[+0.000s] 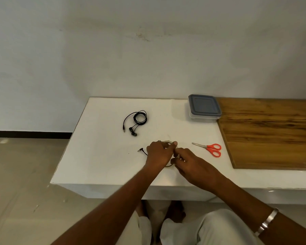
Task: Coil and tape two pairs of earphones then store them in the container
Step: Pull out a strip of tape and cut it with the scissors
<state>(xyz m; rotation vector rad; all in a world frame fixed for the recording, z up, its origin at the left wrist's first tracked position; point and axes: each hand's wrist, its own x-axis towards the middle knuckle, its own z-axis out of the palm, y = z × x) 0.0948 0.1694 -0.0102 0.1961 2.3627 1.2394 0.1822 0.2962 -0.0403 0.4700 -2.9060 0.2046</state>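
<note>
White table (102, 156), wooden board (268, 135), pale wall (148, 50), tiled floor (21, 174)

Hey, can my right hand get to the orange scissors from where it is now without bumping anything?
Probably yes. The orange scissors lie on bare white table just beyond the right hand, nothing between, though its fingers are busy with the tape roll.

wall (148, 50): pale, scuffed | floor (25, 165): beige | white table (104, 165) | wooden board (272, 135)

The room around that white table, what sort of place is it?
Probably a plain indoor workspace rather than a home: a bare white wall, a low white table with a wooden board on it, and a tiled floor.
</note>
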